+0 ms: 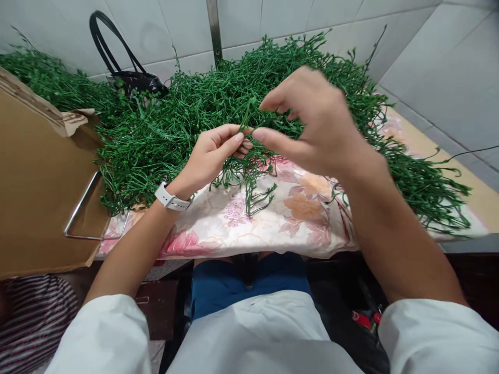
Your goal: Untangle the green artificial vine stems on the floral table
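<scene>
My left hand [213,155], with a white watch on its wrist, pinches a thin green plastic plant stem [246,117] between thumb and fingers. The stem stands up above the fingertips, in front of a large heap of similar green plastic stems [195,111]. To its right, my right hand [325,124] is raised and slightly blurred, its thumb and index finger apart with nothing seen between them. The right thumb tip is close to the left fingertips; whether they touch I cannot tell. Below the left hand, a small green sprig [251,200] lies over the flowered cloth [288,228].
A cardboard box [42,176] stands at the left, with a bent metal wire frame [80,205] beside it. Behind the heap sits a black handbag [138,82] against the tiled wall [288,18]. More stems [429,187] spread over the right end. Striped fabric [35,317] shows at lower left.
</scene>
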Motion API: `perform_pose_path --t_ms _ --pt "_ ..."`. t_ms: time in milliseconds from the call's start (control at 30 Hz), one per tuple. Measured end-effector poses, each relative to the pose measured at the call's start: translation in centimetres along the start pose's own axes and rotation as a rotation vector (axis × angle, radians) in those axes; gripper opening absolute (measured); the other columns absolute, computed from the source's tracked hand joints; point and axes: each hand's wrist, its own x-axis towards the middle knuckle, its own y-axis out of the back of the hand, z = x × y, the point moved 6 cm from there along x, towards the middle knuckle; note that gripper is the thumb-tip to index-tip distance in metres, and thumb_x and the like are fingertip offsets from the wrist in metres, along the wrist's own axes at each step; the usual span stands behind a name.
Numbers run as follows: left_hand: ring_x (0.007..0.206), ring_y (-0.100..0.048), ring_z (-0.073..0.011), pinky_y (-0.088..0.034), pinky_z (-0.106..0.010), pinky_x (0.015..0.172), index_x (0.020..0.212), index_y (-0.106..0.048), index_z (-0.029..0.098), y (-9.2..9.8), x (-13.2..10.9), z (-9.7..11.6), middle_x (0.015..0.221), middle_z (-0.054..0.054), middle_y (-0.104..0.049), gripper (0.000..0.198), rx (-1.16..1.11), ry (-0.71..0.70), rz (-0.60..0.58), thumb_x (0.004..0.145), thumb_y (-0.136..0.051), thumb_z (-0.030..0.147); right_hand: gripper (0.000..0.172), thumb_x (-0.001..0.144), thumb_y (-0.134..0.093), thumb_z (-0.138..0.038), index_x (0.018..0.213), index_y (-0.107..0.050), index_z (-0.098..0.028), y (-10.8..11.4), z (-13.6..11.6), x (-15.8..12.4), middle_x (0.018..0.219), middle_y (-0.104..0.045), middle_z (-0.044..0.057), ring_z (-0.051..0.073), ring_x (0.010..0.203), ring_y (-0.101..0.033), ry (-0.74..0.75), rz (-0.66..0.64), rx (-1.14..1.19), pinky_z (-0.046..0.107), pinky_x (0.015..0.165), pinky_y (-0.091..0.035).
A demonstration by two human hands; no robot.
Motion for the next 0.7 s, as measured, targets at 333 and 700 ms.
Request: perform_pose_path --t_ms 333,700 --pt "0.081 -0.077 -0.0163 -0.064 -0.029 0.070 0.101 -0.056 0.022 0.4 0.2 -0.7 0.086 0.000 -0.069 0.034 0.075 -0.096 0.088 0.099 -0.068 0.055 0.033 0.108 -0.053 -0.045 0.104 -0.071 -0.017 -5.5 1.0 -1.4 0.089 -0.069 0.008 0.020 0.081 -0.062 -0.167 -0.167 0.114 0.035 0.080 -0.044" --pt "0.076 -0.078 -0.0165 -0.059 -0.025 0.064 0.106 -0.054 0.025 0.2 -0.4 -0.5 0.074 0.003 -0.063 0.035 0.135 0.031 0.133 0.102 -0.062 0.059 0.040 0.106 -0.055 -0.051 0.079 -0.063 -0.022 -5.3 0.5 -0.9 0.075 -0.060 0.004 0.018 0.069 -0.051 -0.205 -0.080 0.404 0.034 0.071 -0.040"
